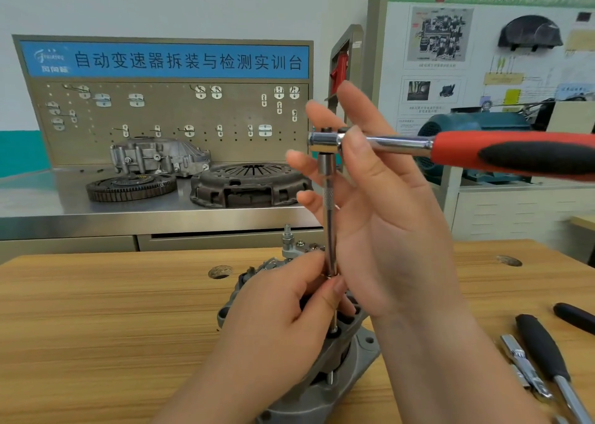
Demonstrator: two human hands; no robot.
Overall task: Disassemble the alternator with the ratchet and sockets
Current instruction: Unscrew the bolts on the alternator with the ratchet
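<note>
The grey alternator point(325, 388) stands on the wooden table point(112, 311) near the front edge, mostly hidden by my hands. A ratchet point(325, 142) with a red and black handle point(515, 155) sticks out to the right; a long extension bar point(330, 230) runs straight down from its head to the alternator. My left hand point(280, 320) pinches the lower end of the bar just above the housing. My right hand point(380, 217) is up at the ratchet head, thumb across the shaft beside the head, fingers spread straight behind the bar.
Black-handled tools point(544, 349) and a chrome socket piece point(518, 356) lie at the table's right. Two round holes point(220, 271) are cut in the tabletop. Behind stand a steel bench with a clutch cover point(248, 184), a flywheel point(130, 188), a gearbox housing point(157, 156) and a pegboard point(167, 118).
</note>
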